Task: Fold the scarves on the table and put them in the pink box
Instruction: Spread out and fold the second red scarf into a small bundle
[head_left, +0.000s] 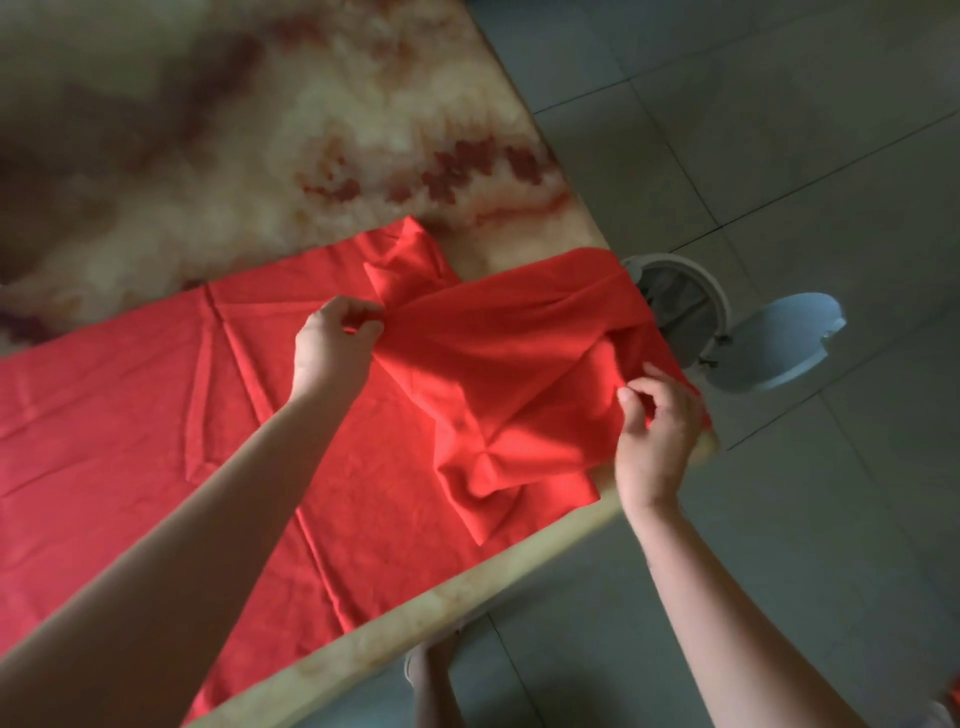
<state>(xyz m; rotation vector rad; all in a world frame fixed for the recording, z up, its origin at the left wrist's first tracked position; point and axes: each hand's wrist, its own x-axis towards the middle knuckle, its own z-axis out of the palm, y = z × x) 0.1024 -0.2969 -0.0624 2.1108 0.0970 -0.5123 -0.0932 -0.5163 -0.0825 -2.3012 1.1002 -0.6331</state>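
A long red scarf (156, 415) lies spread across the near part of the marble table (260, 156), running off the left edge of the view. Its right end is lifted and bunched over the table's right corner. My left hand (332, 348) pinches the raised cloth near the middle of the scarf. My right hand (657, 431) pinches the cloth's edge by the table's right corner. The pink box is not in view.
The table's front edge (415, 613) runs diagonally from lower left to the right corner. A white bin with an open lid (727, 322) stands on the grey tiled floor just past that corner. My foot (431, 670) shows below the table edge.
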